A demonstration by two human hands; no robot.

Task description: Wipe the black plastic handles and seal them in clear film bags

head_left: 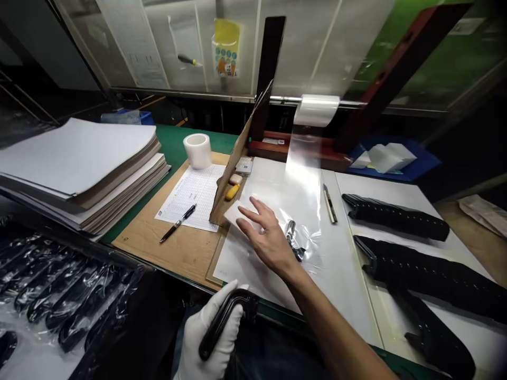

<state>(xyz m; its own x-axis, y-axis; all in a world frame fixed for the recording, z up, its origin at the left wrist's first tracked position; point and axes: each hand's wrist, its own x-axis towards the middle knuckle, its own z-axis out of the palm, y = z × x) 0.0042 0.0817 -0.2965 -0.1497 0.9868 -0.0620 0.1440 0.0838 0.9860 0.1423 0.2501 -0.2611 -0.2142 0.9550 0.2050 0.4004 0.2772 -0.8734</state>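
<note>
A green-topped bench is crowded by stacked white sheets and black moulded parts; a cardboard divider stands beyond the hands, which are held apart. A black curved part is gripped in the gloved left hand; a white pad is touched by the bare right hand.

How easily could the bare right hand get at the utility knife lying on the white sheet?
Probably quite easily. The bare right hand is just left of the utility knife, and only the flat clear plastic film seems to lie between them, with nothing upright blocking the way.
</note>
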